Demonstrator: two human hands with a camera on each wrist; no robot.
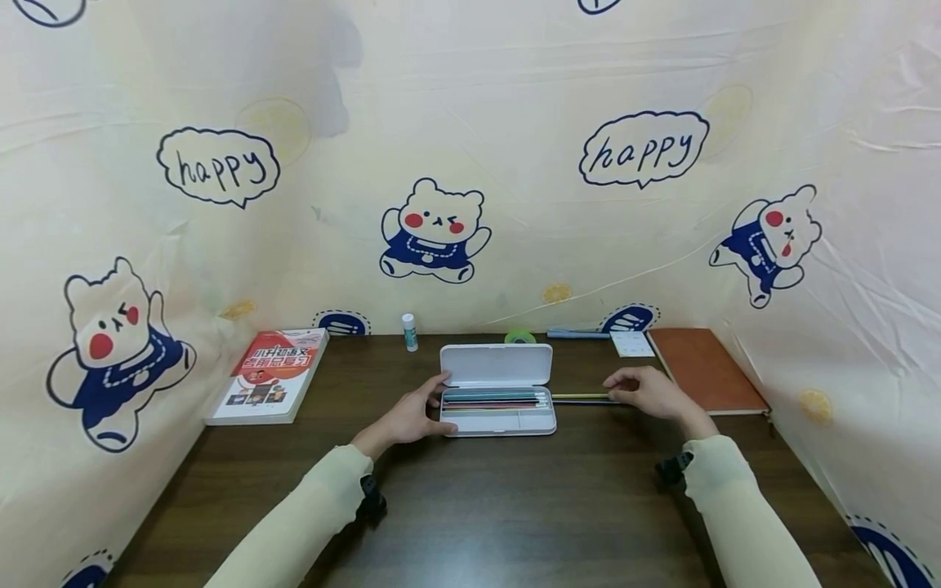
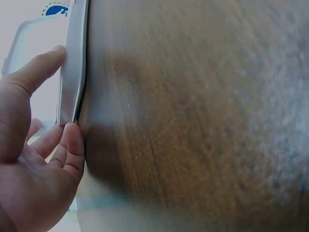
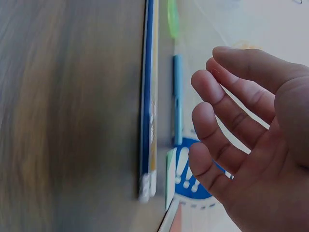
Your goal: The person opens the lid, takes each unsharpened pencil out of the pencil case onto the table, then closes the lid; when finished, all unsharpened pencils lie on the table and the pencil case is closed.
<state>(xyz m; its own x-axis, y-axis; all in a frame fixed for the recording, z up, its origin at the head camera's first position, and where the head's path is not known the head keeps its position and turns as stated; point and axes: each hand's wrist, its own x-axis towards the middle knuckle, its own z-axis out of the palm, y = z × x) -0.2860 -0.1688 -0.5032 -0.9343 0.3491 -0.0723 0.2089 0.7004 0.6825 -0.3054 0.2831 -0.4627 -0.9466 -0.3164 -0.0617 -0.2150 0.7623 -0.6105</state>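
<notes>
Across the counter [image 1: 515, 506], we have an open case [image 1: 481, 421] held by our left hand [image 1: 408, 418], and two pencils [image 3: 147, 96] loose to its right.
If we push the case, it may knock the pencils askew; if we tip it, the raised lid [image 1: 496, 364] could drop. The left fingers [image 2: 73, 140] curl around its left end; the right hand's [image 1: 650, 392] are loosely bent, gripping nothing, near the pencils' outer ends, where a careless brush could start a roll. Whether the inner ends touch the case, we cannot tell. Our widest room is on the near side, though that edge is out of view; the book [image 1: 274, 376] bounds us on the left, the notebook [image 1: 706, 371] sits close by the right hand, and tape [image 1: 520, 336] crowds the back.
</notes>
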